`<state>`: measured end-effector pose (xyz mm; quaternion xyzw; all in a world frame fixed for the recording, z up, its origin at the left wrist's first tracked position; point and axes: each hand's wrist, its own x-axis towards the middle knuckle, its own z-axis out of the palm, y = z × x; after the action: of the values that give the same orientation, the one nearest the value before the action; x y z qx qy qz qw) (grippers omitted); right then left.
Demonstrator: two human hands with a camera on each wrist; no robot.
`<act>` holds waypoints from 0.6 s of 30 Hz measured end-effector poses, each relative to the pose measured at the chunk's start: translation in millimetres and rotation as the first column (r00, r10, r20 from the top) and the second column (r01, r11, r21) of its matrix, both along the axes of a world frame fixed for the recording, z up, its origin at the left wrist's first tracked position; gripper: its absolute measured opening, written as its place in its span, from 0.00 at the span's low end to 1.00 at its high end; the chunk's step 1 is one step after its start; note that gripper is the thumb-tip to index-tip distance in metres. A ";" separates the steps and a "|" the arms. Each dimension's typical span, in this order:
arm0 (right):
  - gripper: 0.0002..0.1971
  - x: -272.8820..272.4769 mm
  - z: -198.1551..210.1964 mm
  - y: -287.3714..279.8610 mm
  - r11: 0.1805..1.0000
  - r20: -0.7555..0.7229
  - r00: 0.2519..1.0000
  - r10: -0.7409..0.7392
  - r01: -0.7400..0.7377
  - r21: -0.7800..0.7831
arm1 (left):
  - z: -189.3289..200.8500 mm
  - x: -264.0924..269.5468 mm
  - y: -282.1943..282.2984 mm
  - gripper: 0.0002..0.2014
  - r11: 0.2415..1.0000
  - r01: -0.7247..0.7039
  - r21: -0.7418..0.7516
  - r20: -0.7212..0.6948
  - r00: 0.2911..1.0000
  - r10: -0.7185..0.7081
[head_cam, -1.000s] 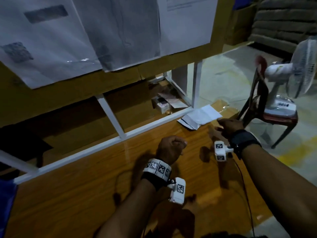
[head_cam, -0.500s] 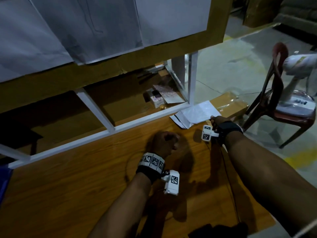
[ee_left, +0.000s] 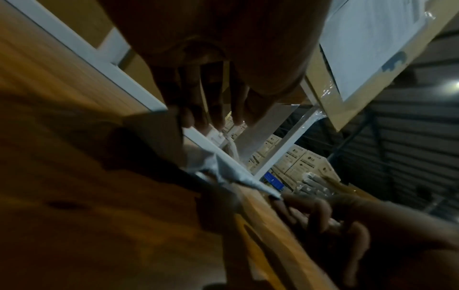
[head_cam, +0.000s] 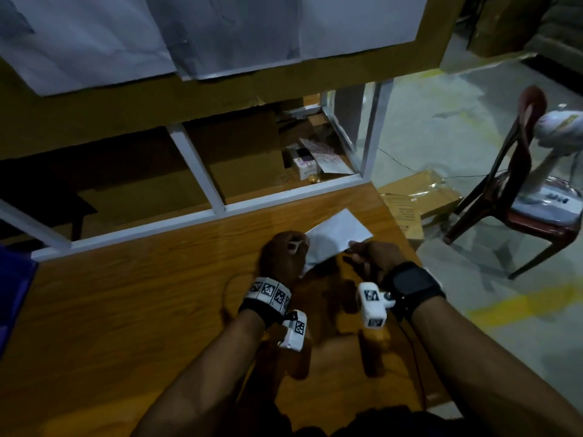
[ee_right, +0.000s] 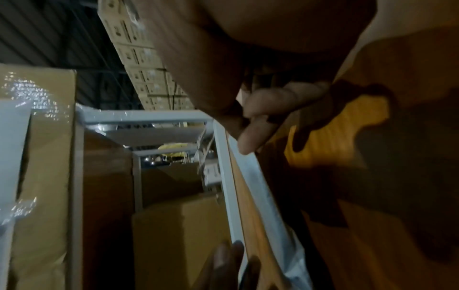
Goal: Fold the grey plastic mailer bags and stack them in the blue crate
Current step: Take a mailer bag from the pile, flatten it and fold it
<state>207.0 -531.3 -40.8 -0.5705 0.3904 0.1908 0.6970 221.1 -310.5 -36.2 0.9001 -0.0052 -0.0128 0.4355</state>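
Note:
A pale grey mailer bag [head_cam: 337, 233] lies partly lifted over the far right part of the wooden table [head_cam: 142, 310]. My left hand [head_cam: 296, 247] grips its left edge with curled fingers. My right hand [head_cam: 356, 251] pinches its near right corner. In the left wrist view the left fingers [ee_left: 198, 109] hang onto the crumpled bag [ee_left: 231, 172], and the right hand [ee_left: 323, 215] holds its tip. The right wrist view shows a right fingertip [ee_right: 249, 137] on the bag's edge [ee_right: 263, 186]. A blue object [head_cam: 12, 298], perhaps the crate, shows at the left edge.
A white metal frame [head_cam: 195, 212] borders the table's far side, with cardboard boxes [head_cam: 239, 159] behind it. Sheets of paper [head_cam: 126, 36] hang above. To the right of the table stand a red chair [head_cam: 517, 197] with a white fan on it and a flat carton [head_cam: 416, 200] on the floor.
My right hand has drawn a bag from the table's far right corner toward the middle. My left hand has moved forward and taken hold of its left edge.

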 end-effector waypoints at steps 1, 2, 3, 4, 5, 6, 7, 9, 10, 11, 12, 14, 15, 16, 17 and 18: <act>0.08 -12.8 -1.1 16.0 0.999 0.009 1.000 -0.015 0.015 0.029 | -5.8 -8.4 12.2 0.11 0.998 0.005 0.062 0.024 1.000 -0.006; 0.08 -25.8 -3.4 30.7 1.000 0.014 1.000 -0.004 0.004 0.013 | -9.0 -18.2 25.9 0.13 0.993 0.002 0.119 0.020 1.000 -0.005; 0.09 -38.2 -6.0 45.7 1.000 0.029 0.999 0.025 -0.025 -0.008 | -12.0 -28.3 41.1 0.15 0.985 0.005 0.171 0.005 1.000 -0.006; 0.10 -49.8 -7.1 60.3 0.997 0.042 0.996 0.072 -0.071 -0.041 | -15.7 -38.0 57.3 0.16 0.975 0.020 0.220 -0.023 1.000 -0.015; 0.09 -61.9 -7.9 74.2 0.992 0.045 0.993 0.107 -0.104 -0.074 | -19.0 -49.4 74.6 0.17 0.966 0.047 0.254 -0.053 0.998 -0.035; 0.07 -75.0 -7.9 89.9 0.992 0.038 0.993 0.112 -0.109 -0.063 | -22.2 -61.9 91.7 0.18 0.959 0.074 0.275 -0.093 0.994 -0.051; 0.07 -87.0 -6.2 104.1 0.994 0.030 0.994 0.104 -0.103 -0.037 | -26.3 -73.2 107.7 0.20 0.952 0.102 0.287 -0.120 0.990 -0.070; 0.09 -114.1 -2.2 141.1 0.994 0.015 0.994 0.107 -0.107 0.006 | -33.5 -99.6 144.2 0.24 0.936 0.172 0.306 -0.174 0.977 -0.123; 0.12 -126.1 -1.9 157.5 0.993 0.011 0.993 0.120 -0.120 0.015 | -36.8 -110.9 160.3 0.27 0.926 0.215 0.309 -0.197 0.967 -0.159; 0.14 -139.0 -2.2 177.1 0.993 0.012 0.993 0.120 -0.120 0.021 | -40.2 -122.7 179.3 0.30 0.915 0.258 0.311 -0.207 0.958 -0.200; 0.14 -151.6 -4.6 195.4 0.994 0.014 0.994 0.112 -0.112 0.012 | -43.9 -133.3 198.6 0.33 0.903 0.286 0.319 -0.202 0.952 -0.231; 0.13 -176.5 -8.5 234.8 0.996 0.010 0.997 0.081 -0.081 -0.027 | -51.4 -150.5 238.7 0.37 0.878 0.333 0.344 -0.162 0.942 -0.293; 0.14 -189.3 -12.2 254.6 0.997 0.005 0.998 0.069 -0.069 -0.025 | -54.2 -158.2 259.4 0.38 0.861 0.359 0.362 -0.146 0.933 -0.328; 0.14 -201.6 -14.5 273.6 0.997 -0.012 0.997 0.076 -0.076 -0.008 | -54.7 -165.4 278.8 0.37 0.837 0.387 0.386 -0.143 0.922 -0.361; 0.14 -213.9 -16.6 291.1 0.996 -0.025 0.996 0.084 -0.084 0.031 | -52.4 -173.0 296.9 0.35 0.811 0.418 0.409 -0.156 0.908 -0.389; 0.13 -225.6 -19.1 305.8 0.992 -0.034 0.994 0.105 -0.102 0.067 | -48.7 -181.0 313.2 0.32 0.791 0.441 0.424 -0.175 0.897 -0.406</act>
<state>-18.6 -225.5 -59.9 -0.5632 0.3666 0.2499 0.6971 40.1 2.7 -84.9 0.9509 -0.1873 -0.1447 0.1996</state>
